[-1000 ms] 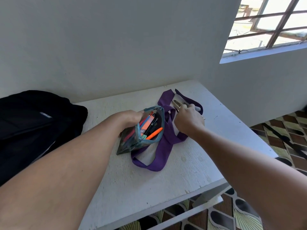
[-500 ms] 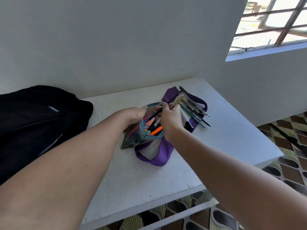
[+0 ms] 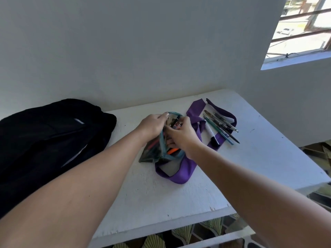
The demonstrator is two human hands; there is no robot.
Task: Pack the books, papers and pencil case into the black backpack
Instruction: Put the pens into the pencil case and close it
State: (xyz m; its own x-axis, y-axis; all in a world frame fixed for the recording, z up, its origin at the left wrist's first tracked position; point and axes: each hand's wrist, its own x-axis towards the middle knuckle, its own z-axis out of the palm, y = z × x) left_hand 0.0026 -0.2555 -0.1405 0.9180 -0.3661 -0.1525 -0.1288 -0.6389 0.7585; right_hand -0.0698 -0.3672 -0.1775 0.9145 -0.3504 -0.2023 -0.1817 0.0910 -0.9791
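The pencil case [image 3: 157,151], a clear pouch with teal edging and an orange pen showing inside, sat open at the centre of the frame on the white table [image 3: 179,197], over a purple strap [image 3: 180,173]. The left hand [image 3: 152,125] pinched its rim; the right hand [image 3: 180,134] curled its fingers into the opening. Loose pens [image 3: 221,127] lay right of it; the black backpack [image 3: 48,140] sat at far left.

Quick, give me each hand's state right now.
Left hand: grips the rim of the pencil case, holding it open.
Right hand: fingers curled at the case's mouth among the pens; what it holds cannot be told.
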